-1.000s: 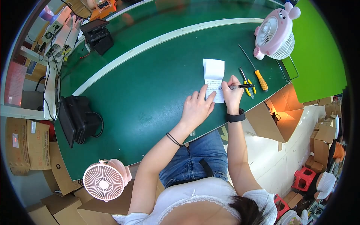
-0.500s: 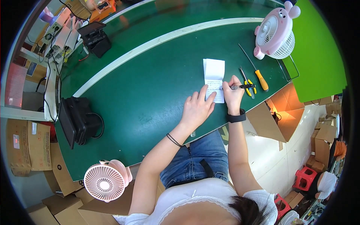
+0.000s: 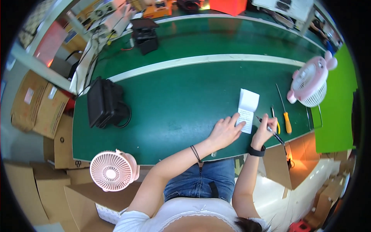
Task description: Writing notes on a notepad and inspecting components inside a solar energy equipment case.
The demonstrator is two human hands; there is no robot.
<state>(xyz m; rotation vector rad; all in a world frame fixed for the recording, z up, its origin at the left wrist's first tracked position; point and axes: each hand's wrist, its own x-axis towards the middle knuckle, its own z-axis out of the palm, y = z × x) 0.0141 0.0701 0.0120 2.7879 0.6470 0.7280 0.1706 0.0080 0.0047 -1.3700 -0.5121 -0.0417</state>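
A small white notepad (image 3: 248, 101) lies on the green table, its upper page folded back and rows of writing on the lower page. My left hand (image 3: 227, 133) rests flat with fingers spread, its fingertips on the lower page's left side. Just right of the pad, my right hand (image 3: 264, 130) grips a dark pen (image 3: 278, 137); the tip points up and left, apart from the paper. Pliers with yellow handles (image 3: 278, 128) lie beyond that hand, partly hidden by it. Beside them is a screwdriver (image 3: 287, 123) with an orange-yellow handle.
A pink animal-eared fan (image 3: 312, 82) stands at the table's right end, by a green panel (image 3: 338, 116). Another pink fan (image 3: 112, 171) is at the near left edge. A black device (image 3: 104, 102) sits on the left. Cardboard boxes (image 3: 33, 104) flank the table.
My right hand has drawn the pen off the page to the right, and the pen has tilted. My left hand stays on the pad. The whole view has shifted, showing more of the far side.
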